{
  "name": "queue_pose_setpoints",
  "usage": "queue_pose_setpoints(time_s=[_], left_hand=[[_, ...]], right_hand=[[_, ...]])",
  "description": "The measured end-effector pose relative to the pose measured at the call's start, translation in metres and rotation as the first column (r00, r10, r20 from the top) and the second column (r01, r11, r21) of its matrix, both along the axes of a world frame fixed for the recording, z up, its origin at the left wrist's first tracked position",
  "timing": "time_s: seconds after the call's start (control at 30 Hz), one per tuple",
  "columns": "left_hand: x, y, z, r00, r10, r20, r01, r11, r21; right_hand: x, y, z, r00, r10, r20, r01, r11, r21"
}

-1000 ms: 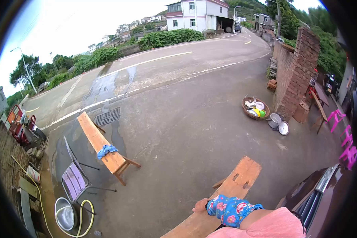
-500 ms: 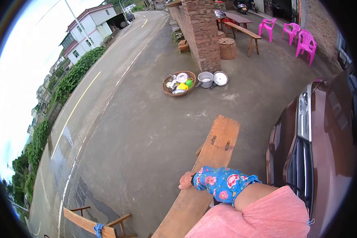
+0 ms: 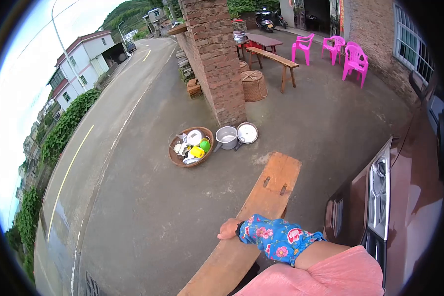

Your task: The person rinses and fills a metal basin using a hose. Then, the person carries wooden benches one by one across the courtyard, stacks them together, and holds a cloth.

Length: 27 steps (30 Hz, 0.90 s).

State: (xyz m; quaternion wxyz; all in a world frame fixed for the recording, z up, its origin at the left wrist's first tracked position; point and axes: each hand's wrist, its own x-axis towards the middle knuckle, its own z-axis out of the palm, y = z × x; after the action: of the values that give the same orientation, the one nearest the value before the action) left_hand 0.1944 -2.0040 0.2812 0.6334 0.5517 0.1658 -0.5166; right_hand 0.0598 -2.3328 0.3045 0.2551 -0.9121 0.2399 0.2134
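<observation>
A long wooden bench [image 3: 266, 197] runs up from the bottom of the view, with two slots near its far end. My right hand [image 3: 228, 229] is closed over the left edge of its plank, and its fingertips are hidden. That forearm wears a blue floral sleeve cover [image 3: 281, 237] and lies across the top of the bench. My left hand is out of view. Ahead, a round woven basket [image 3: 209, 157] holds dishes, a yellow container and a green one. Beside it are a metal pot [image 3: 227, 137] and a round white-and-silver lid or pan [image 3: 247, 133].
A brick pillar [image 3: 219, 69] rises behind the pots. A brown car [image 3: 355, 197] stands close on my right. Farther back are another wooden bench [image 3: 273, 58], a table [image 3: 264, 40], a lidded wicker basket [image 3: 253, 88] and pink plastic chairs [image 3: 355, 64]. A road [image 3: 98, 138] curves along the left.
The pillar, basket and pots appear nearer and lower. The bench stays under my right hand. A second bench with a blue cloth has left the view at lower left.
</observation>
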Motion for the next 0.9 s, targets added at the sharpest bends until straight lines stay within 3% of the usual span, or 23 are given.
queue_pose_setpoints(time_s=[0.23, 0.53, 0.77, 0.9], left_hand=[[-0.012, -0.195, 0.029, 0.979, -0.198, 0.044, 0.196, 0.979, 0.046], [-0.115, -0.453, 0.044, 0.954, -0.286, 0.087, 0.282, 0.958, 0.054], [-0.200, -0.590, 0.066, 0.947, -0.300, 0.113, 0.298, 0.954, 0.033], [-0.247, -0.686, 0.060, 0.948, -0.317, 0.032, 0.318, 0.948, -0.025]], right_hand=[[-0.094, -0.177, 0.045, 0.980, -0.185, 0.069, 0.184, 0.983, 0.021], [-0.292, -0.445, 0.035, 0.872, -0.469, 0.141, 0.472, 0.882, 0.016], [-0.425, -0.607, 0.062, 0.822, -0.569, 0.031, 0.569, 0.822, 0.022], [-0.491, -0.689, 0.071, 0.802, -0.596, -0.018, 0.597, 0.802, 0.025]])
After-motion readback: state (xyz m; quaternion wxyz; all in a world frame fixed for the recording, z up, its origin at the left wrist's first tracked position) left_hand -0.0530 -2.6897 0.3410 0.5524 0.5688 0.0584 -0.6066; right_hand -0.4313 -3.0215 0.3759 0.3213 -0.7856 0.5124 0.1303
